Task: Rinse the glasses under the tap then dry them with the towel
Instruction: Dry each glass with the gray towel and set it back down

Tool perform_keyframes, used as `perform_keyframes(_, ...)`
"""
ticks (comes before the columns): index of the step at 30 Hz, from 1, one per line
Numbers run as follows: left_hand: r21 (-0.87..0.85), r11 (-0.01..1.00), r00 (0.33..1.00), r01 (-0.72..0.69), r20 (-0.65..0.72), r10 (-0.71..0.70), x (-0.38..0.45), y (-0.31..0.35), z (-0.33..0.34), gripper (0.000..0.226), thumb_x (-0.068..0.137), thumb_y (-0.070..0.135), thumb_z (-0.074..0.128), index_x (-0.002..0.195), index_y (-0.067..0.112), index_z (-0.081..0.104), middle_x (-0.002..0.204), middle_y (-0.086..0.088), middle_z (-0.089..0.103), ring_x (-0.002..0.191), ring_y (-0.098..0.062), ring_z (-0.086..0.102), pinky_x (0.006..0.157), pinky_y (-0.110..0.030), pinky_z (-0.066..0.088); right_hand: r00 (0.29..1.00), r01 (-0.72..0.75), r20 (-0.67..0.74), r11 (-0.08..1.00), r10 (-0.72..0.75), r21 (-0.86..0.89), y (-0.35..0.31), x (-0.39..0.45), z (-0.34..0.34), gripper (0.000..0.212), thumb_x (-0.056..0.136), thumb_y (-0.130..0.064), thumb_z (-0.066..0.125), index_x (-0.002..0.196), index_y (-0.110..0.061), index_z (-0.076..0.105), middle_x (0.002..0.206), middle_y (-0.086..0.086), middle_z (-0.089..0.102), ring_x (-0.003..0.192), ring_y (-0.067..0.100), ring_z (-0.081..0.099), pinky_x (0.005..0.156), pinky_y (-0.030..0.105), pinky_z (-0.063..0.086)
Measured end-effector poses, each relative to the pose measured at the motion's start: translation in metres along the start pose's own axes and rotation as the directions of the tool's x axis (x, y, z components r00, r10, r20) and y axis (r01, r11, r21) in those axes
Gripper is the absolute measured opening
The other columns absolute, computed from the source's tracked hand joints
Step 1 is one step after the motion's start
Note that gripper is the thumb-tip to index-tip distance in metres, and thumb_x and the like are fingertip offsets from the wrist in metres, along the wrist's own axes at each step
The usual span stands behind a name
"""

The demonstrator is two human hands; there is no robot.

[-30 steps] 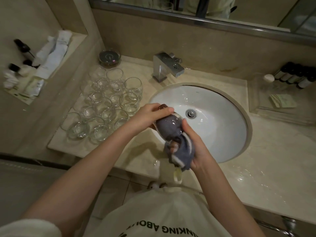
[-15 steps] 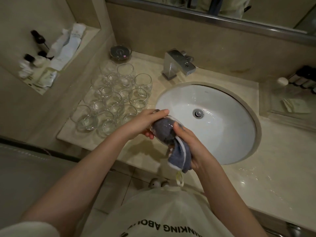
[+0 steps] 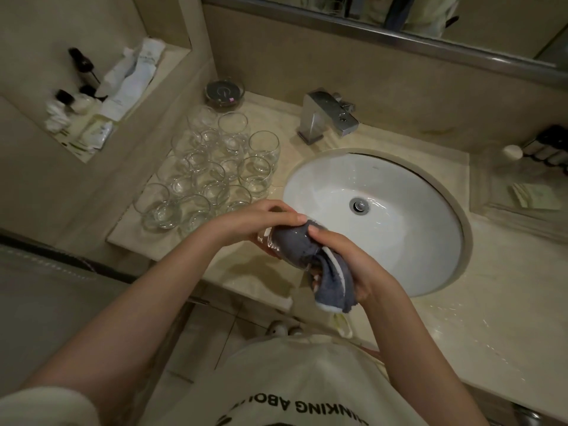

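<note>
The left hand [image 3: 255,221] curls round the closed end of a glass [image 3: 273,241], fingers over its top side, holding it tipped on its side above the counter edge at about nine o'clock from the sink [image 3: 430,272]. The right hand [image 3: 353,265] grips a grey towel [image 3: 325,272], one end stuffed into the mouth of the glass and showing dark through the wall, the other end hanging from the palm toward six o'clock. The glass looks thin, light and probably wet, so it will likely be slippery and easy to crack; the rounded base in the palm seems the safest hold, with pressure kept off the rim. The towel is soft and takes the inner shape easily. At ten o'clock from the hands, the other glasses [image 3: 215,176] stand upright and close together on the counter [image 3: 491,302]; whether each is dry cannot be told. The tap [image 3: 325,116] sits at twelve o'clock with no water running. Small bottles [image 3: 550,146] lie at two o'clock.
</note>
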State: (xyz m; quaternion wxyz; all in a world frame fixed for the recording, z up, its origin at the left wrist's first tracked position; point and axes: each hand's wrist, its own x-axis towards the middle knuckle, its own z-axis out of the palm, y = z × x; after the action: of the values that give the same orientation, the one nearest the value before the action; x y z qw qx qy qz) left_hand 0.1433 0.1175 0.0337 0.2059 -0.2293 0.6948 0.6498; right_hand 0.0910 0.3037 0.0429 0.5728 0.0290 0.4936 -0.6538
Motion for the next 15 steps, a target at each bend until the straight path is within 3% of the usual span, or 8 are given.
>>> perform_keyframes(3, 0.126, 0.991, 0.991, 0.052, 0.115, -0.067, -0.003, 0.001, -0.009, 0.061, 0.070, 0.061, 0.075, 0.113, 0.019, 0.066, 0.111, -0.011, 0.071, 0.097, -0.033, 0.071, 0.072, -0.037, 0.059, 1.000, 0.018, 0.019, 0.994, -0.016, -0.110, 0.003, 0.003, -0.001, 0.036, 0.081, -0.025, 0.059, 0.108, -0.002, 0.062, 0.082, 0.010, 0.074, 0.067, 0.015, 0.071, 0.055, 0.021, 0.053)
perform_keyframes(6, 0.233, 0.968, 0.965, 0.095, 0.217, -0.147, -0.006, 0.003, -0.015, 0.074, 0.057, 0.073, 0.067, 0.110, 0.022, 0.066, 0.103, -0.008, 0.074, 0.087, -0.027, 0.072, 0.066, -0.030, 0.057, 0.999, 0.008, 0.035, 0.975, 0.000, -0.224, 0.004, 0.005, 0.002, 0.040, 0.074, -0.028, 0.064, 0.105, -0.003, 0.065, 0.092, 0.013, 0.074, 0.080, 0.019, 0.072, 0.069, 0.025, 0.057)
perform_keyframes(9, 0.299, 0.949, 0.919, 0.103, 0.337, -0.206, -0.006, 0.003, -0.022, 0.106, 0.038, 0.085, 0.073, 0.114, 0.011, 0.067, 0.097, -0.013, 0.074, 0.075, -0.023, 0.072, 0.059, -0.024, 0.054, 0.999, -0.025, 0.024, 0.960, 0.033, -0.280, 0.006, 0.007, 0.006, 0.041, 0.077, -0.030, 0.069, 0.109, -0.004, 0.065, 0.103, 0.017, 0.072, 0.089, 0.022, 0.070, 0.081, 0.029, 0.056)
perform_keyframes(11, 0.306, 0.946, 0.907, 0.107, 0.360, -0.220, -0.006, -0.001, -0.027, 0.115, 0.032, 0.086, 0.074, 0.112, 0.003, 0.068, 0.091, -0.016, 0.073, 0.069, -0.022, 0.071, 0.058, -0.023, 0.054, 0.999, -0.044, 0.017, 0.961, 0.051, -0.273, 0.008, 0.007, 0.009, 0.039, 0.082, -0.028, 0.070, 0.112, -0.004, 0.064, 0.104, 0.017, 0.071, 0.090, 0.022, 0.070, 0.080, 0.029, 0.055)
perform_keyframes(15, 0.256, 0.962, 0.915, 0.093, 0.359, -0.184, -0.005, -0.014, -0.030, 0.105, 0.029, 0.083, 0.078, 0.098, 0.004, 0.070, 0.079, -0.012, 0.073, 0.062, -0.018, 0.069, 0.054, -0.021, 0.052, 0.997, -0.073, 0.023, 0.983, 0.078, -0.167, 0.013, 0.008, 0.010, 0.033, 0.087, -0.026, 0.059, 0.109, -0.001, 0.061, 0.083, 0.013, 0.073, 0.070, 0.016, 0.071, 0.060, 0.023, 0.054)
